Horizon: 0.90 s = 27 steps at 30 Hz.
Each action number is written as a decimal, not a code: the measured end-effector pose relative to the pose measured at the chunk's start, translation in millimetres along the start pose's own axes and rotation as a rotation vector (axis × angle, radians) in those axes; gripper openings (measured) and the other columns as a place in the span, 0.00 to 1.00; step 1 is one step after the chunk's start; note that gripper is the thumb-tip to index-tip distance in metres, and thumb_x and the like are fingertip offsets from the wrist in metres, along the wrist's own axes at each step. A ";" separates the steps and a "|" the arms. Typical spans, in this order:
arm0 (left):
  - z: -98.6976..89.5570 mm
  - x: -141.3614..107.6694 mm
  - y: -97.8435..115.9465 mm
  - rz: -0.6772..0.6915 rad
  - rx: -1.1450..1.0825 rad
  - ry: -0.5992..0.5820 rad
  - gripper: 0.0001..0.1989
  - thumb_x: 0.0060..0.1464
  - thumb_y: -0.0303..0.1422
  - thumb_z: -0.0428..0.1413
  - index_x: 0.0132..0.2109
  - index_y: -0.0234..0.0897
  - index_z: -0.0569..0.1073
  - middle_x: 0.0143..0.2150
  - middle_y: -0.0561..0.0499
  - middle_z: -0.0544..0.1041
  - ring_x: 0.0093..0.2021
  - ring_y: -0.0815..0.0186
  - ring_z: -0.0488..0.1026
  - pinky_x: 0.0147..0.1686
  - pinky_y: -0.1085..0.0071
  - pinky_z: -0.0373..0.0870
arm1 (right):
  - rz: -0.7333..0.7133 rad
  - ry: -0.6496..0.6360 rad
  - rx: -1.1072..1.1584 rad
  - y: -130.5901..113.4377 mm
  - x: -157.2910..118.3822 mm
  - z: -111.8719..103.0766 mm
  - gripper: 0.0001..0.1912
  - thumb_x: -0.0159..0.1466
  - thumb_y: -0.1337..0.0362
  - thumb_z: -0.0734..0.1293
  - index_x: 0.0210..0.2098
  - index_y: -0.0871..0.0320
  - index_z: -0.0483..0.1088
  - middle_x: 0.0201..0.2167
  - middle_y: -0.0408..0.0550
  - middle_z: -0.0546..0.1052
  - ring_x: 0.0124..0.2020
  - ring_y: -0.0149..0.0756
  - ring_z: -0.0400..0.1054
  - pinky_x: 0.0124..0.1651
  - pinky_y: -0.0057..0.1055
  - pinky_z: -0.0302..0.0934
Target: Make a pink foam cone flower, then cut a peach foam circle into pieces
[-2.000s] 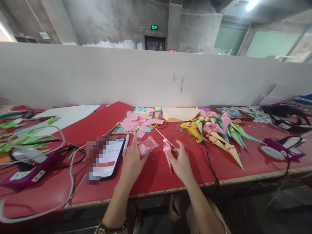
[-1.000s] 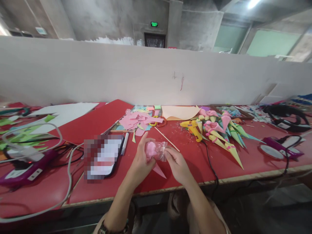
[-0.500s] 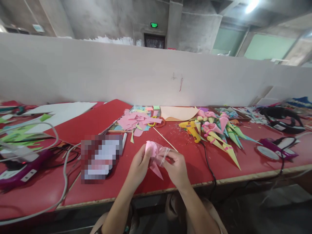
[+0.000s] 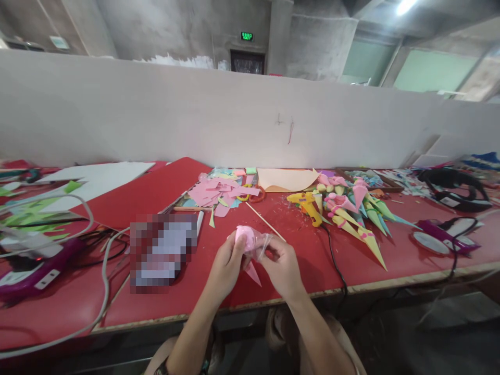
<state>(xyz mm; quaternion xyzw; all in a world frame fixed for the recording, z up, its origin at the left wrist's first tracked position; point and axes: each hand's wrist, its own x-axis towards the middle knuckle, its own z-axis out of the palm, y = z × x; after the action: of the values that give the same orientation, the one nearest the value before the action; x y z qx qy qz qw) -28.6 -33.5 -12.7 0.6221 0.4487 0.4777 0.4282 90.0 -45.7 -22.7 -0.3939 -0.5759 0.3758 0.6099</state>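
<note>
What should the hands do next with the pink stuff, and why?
I'd say the right hand could gently open the clear bag, since it pinches the bag's end while the left hand grips the pink lump that seems to be inside.

I work in flat, moderate indoor light; a ceiling lamp (image 4: 407, 5) burns white at the upper right, and the exit sign (image 4: 247, 36) glows green. The pale partition (image 4: 156, 114) is evenly lit, while the space under my red tabletop (image 4: 312, 260) sinks into deep shadow. Small glints catch on the clear plastic bag (image 4: 261, 246). Towards the far left and right, shapes look stretched and soft, and coarse blocks of pixels mask my smartphone (image 4: 164, 252).
</note>
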 end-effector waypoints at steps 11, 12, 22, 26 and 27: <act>-2.8 -0.8 -4.7 -0.003 0.024 0.041 0.16 0.54 0.46 0.43 0.29 0.38 0.60 0.21 0.58 0.60 0.20 0.73 0.57 0.20 0.77 0.56 | 0.008 0.003 0.077 2.0 -3.0 4.4 0.05 0.51 0.66 0.69 0.30 0.57 0.74 0.29 0.46 0.74 0.33 0.36 0.68 0.38 0.30 0.63; -3.4 -0.7 -5.6 0.001 0.050 0.034 0.16 0.55 0.46 0.43 0.29 0.38 0.60 0.21 0.58 0.60 0.20 0.73 0.57 0.20 0.77 0.56 | 0.018 0.013 0.075 2.1 -3.4 5.4 0.05 0.51 0.66 0.69 0.29 0.57 0.74 0.28 0.45 0.74 0.33 0.36 0.68 0.38 0.30 0.63; -12.3 0.9 -0.1 0.058 0.153 -0.046 0.17 0.56 0.45 0.41 0.32 0.38 0.64 0.25 0.54 0.67 0.25 0.69 0.65 0.28 0.73 0.63 | 0.102 -0.019 0.217 -0.8 -2.0 5.0 0.03 0.53 0.65 0.67 0.27 0.57 0.74 0.26 0.43 0.73 0.32 0.33 0.67 0.36 0.28 0.62; -48.1 14.0 -7.7 0.207 0.501 0.330 0.19 0.57 0.39 0.35 0.37 0.37 0.68 0.36 0.45 0.74 0.39 0.60 0.69 0.43 0.62 0.63 | 0.179 0.132 0.282 2.4 -0.1 4.1 0.06 0.51 0.63 0.69 0.27 0.58 0.74 0.26 0.43 0.73 0.30 0.33 0.67 0.34 0.27 0.62; -58.0 16.3 -13.0 0.231 0.678 0.424 0.17 0.56 0.37 0.38 0.40 0.36 0.69 0.41 0.42 0.73 0.46 0.56 0.67 0.49 0.57 0.58 | 0.207 0.169 0.290 3.5 0.5 3.5 0.07 0.51 0.62 0.69 0.28 0.58 0.74 0.26 0.43 0.73 0.29 0.32 0.66 0.32 0.27 0.62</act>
<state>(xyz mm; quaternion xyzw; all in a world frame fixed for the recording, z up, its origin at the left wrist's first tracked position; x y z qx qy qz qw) -85.0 -8.7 -11.5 0.6621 0.5861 0.4653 0.0411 86.6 -43.7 -25.6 -0.3891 -0.4189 0.4812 0.6645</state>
